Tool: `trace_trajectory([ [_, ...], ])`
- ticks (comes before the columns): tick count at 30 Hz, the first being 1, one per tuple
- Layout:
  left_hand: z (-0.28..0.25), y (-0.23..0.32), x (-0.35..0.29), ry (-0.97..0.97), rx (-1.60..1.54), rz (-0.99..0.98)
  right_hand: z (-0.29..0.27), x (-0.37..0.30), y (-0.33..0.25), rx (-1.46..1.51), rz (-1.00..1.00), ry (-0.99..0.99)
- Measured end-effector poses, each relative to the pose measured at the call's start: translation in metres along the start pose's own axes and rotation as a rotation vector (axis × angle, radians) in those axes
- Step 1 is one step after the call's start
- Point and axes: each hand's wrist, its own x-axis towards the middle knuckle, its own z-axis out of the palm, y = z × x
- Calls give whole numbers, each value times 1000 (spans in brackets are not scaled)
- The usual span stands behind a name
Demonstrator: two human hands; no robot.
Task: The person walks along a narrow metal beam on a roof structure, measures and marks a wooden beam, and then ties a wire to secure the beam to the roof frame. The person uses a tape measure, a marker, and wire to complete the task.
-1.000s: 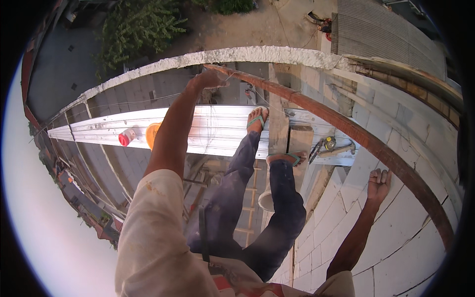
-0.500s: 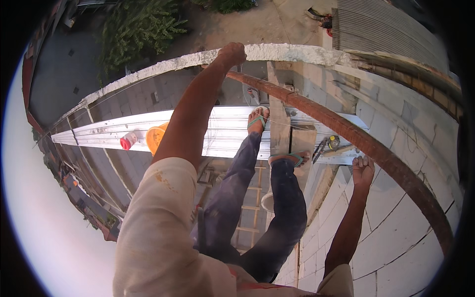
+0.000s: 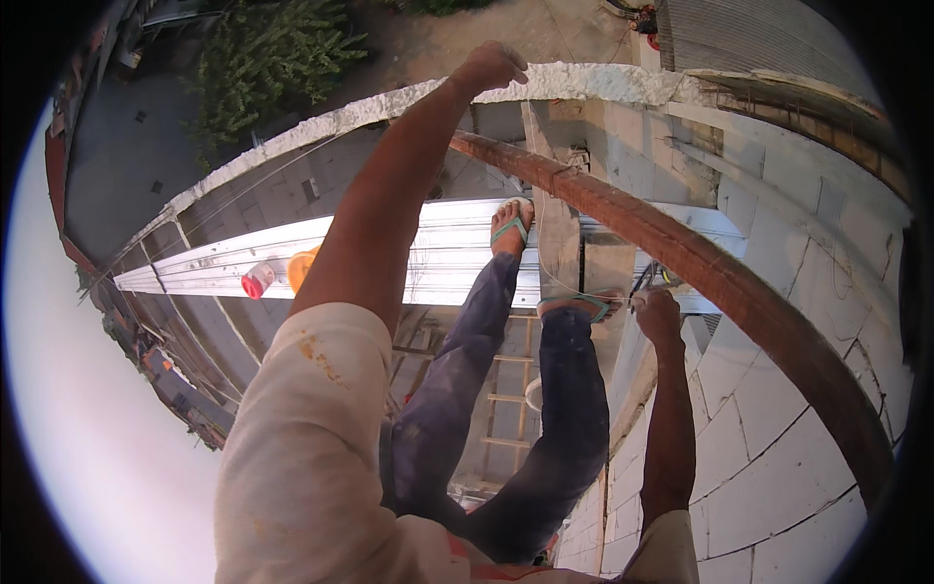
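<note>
My left hand point(image 3: 494, 66) is closed in a pinch over the rough, mortar-covered top of the wall point(image 3: 593, 82). A thin pale string point(image 3: 564, 285) hangs below it and curves across to my right hand point(image 3: 658, 313). The fingers of that hand are curled shut on the string, above the side of the white plank platform, close to my sandalled foot. Dark-handled tools point(image 3: 642, 277) lie partly hidden behind the right hand. A long reddish-brown wooden beam point(image 3: 681, 243) slants between the wall top and the lower right.
I stand high on the white ribbed platform point(image 3: 457, 258) and a wooden board point(image 3: 558, 229). An orange bucket point(image 3: 301, 270) and a red-and-white container point(image 3: 258, 280) sit to the left. Below is a wooden ladder point(image 3: 507, 397); a pale block wall point(image 3: 769, 438) rises at right.
My left hand has shifted right and farther out along the wall top. My right hand has moved left, from beside the beam to the tools near my foot. The view has tilted slightly.
</note>
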Motion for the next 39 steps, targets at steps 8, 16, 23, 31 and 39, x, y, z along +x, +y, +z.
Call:
trace_trajectory([
  [8,-26,119,-49,52,-15,249,-70,55,-97,178,74,195],
  [16,-82,311,-197,581,82,726,-221,-52,-145,456,154,-25],
  [23,-106,448,-300,660,388,1099,-448,-132,-266,555,57,107],
  [31,-138,558,-453,672,442,1425,-631,-138,-350,714,-304,882],
  [39,-143,600,-555,826,486,1595,-715,-189,-369,1147,-280,353],
])
